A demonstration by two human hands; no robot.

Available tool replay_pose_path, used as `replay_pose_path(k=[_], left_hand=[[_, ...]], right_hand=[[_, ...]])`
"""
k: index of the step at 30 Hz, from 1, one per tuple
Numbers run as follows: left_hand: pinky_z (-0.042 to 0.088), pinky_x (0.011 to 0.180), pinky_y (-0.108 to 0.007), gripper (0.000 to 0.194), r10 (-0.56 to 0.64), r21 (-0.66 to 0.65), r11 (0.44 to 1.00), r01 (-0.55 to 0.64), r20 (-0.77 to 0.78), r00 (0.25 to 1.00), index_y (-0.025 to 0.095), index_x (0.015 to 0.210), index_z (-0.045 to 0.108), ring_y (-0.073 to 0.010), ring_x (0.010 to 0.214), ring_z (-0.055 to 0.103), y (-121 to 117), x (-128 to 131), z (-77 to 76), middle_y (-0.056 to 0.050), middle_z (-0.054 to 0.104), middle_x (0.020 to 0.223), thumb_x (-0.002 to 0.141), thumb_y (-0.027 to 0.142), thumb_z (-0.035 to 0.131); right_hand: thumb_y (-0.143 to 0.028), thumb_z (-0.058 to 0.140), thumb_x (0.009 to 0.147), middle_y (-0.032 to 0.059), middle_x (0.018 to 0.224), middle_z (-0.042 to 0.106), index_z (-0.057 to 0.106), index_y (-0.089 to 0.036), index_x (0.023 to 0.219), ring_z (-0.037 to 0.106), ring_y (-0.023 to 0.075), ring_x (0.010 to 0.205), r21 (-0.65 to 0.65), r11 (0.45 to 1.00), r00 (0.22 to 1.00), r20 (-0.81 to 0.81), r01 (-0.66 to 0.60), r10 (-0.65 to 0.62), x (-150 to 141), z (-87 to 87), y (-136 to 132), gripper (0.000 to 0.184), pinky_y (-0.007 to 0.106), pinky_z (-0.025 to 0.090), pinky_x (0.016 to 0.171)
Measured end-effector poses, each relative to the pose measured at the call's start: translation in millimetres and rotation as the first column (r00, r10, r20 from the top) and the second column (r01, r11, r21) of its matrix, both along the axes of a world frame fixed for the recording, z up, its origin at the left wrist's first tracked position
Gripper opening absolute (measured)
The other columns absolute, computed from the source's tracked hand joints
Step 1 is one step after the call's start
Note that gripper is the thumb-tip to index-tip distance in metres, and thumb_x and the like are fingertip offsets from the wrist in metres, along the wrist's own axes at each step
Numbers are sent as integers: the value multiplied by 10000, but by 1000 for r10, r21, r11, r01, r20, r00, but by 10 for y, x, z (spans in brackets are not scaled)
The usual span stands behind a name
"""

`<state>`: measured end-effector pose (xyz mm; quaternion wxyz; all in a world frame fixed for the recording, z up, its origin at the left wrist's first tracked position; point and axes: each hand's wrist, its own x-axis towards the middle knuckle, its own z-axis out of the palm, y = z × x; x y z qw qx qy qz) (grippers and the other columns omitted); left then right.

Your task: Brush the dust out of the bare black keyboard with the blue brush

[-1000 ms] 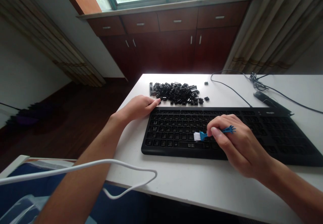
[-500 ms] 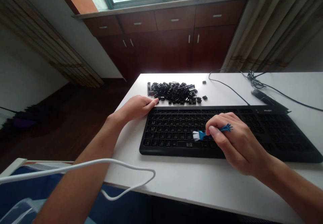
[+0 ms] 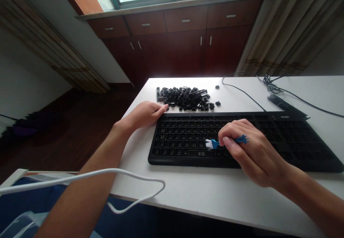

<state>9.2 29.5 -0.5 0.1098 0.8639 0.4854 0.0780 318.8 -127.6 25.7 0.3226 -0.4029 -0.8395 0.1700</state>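
Note:
A black keyboard (image 3: pixel 172 162) with its keycaps off lies on the white table, bare switch sockets showing. Pinched in my right hand (image 3: pixel 248 152) is a small blue cleaning brush (image 3: pixel 215 144). Its white bristles point left and are over the lower rows of sockets, near the long space bar slot; the frayed blue end sticks out behind my fingers. My left hand (image 3: pixel 145 113) grips the keyboard's far left corner, thumb along the edge and the other fingers mostly hidden. Just beyond that thumb is a heap of loose black keycaps (image 3: pixel 185 98).
Two stray keycaps, one a small keycap (image 3: pixel 218 103), sit right of the heap. A black cable (image 3: pixel 244 93) runs to a tangle behind the keyboard, beside a dark flat strip (image 3: pixel 285 105). A white cord (image 3: pixel 129 172) loops across the table's near left edge.
The brush and my right hand have shifted only very slightly over the sockets. My left hand stays at the keyboard's corner, and the keycaps lie as before.

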Motion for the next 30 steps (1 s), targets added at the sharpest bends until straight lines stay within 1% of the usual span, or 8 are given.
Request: replay_pose_path(k=[5, 9, 14, 19, 22, 25, 28, 30], left_hand=[[243, 575, -269, 575, 2, -9, 1000, -2, 2, 1000, 157, 541, 526, -100, 529, 368, 3, -6, -4, -1, 440, 527, 937, 530, 341], [244, 574, -269, 569, 4, -6, 1000, -4, 16, 1000, 158, 545, 543, -101, 530, 372, 7, -13, -20, -1, 457, 528, 933, 528, 352], [231, 564, -273, 574, 26, -6, 1000, -26, 6, 1000, 163, 529, 546, -98, 513, 353, 6, -12, -17, 9, 432, 510, 930, 531, 363], [243, 572, -266, 580, 23, -18, 1000, -23, -4, 1000, 163, 546, 558, -100, 533, 376, -4, -3, -1, 10, 439, 529, 935, 538, 347], [247, 576, -266, 581, 31, -18, 999, -31, -8, 999, 163, 544, 556, -100, 532, 384, -7, 2, 2, 11, 435, 525, 934, 539, 347], [240, 569, -270, 578, 27, -13, 1000, -27, 1, 1000, 164, 533, 550, -98, 518, 372, -8, 5, 1, 11, 428, 514, 932, 535, 357], [222, 556, -275, 576, 31, -14, 999, -31, 11, 999, 163, 521, 543, -94, 500, 344, -8, 6, -1, 12, 406, 494, 928, 531, 368], [215, 554, -275, 576, 38, -24, 999, -38, 13, 999, 160, 519, 543, -92, 498, 336, -9, 6, 0, 13, 396, 489, 927, 530, 370]], right_hand=[[-84, 457, 852, 38, 870, 621, 479, -201, 893, 536, 175, 785, 74, 985, 987, 48, -159, 155, 26, 12, 14, 126, 388, 376, 791], [-77, 481, 809, 30, 847, 627, 491, -213, 894, 524, 172, 753, 113, 960, 961, 141, -256, 240, 39, 46, 11, 161, 382, 391, 779], [-71, 484, 788, 34, 875, 653, 521, -225, 926, 525, 171, 725, 112, 943, 930, 235, -314, 282, 64, 92, 11, 210, 391, 405, 782], [-68, 493, 787, 38, 878, 654, 520, -219, 940, 516, 176, 737, 102, 936, 919, 251, -338, 304, 80, 90, 14, 217, 400, 406, 786], [-75, 481, 809, 33, 841, 638, 505, -216, 903, 506, 168, 723, 86, 951, 941, 191, -298, 278, 75, 65, 20, 171, 392, 400, 766], [-84, 459, 849, 30, 831, 627, 496, -209, 882, 516, 168, 741, 48, 973, 972, 77, -226, 222, 76, 26, 34, 135, 383, 393, 752], [-130, 416, 906, 33, 834, 619, 525, -200, 905, 529, 169, 763, -58, 988, 989, -31, -145, 143, 83, -15, 49, 129, 371, 393, 744], [-198, 392, 947, 28, 820, 613, 551, -197, 895, 536, 165, 763, -158, 986, 994, -98, -56, 41, 84, -42, 59, 167, 355, 404, 737]])
